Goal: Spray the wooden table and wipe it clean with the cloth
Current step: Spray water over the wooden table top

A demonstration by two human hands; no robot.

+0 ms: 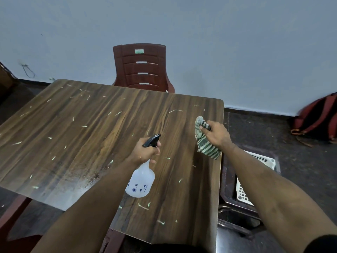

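Left hand: the left hand (145, 150) was wrapped around the neck of the spray bottle (140, 181), a finger by the black trigger (152, 140).
Nozzle axis: pointed toward 1 o'clock, over the wooden table (91, 128) (pale scraps were scattered across it).
Right hand: the right hand (217, 136) was clenched on the striped cloth (205, 143), held at 3 o'clock of the bottle, above the table's right edge.
Writing: small blue marks were seen on the bottle, unreadable; the chair (142, 68) bore a green label, illegible.

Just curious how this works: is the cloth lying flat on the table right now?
No, the cloth is bunched up in the right hand, held above the table.
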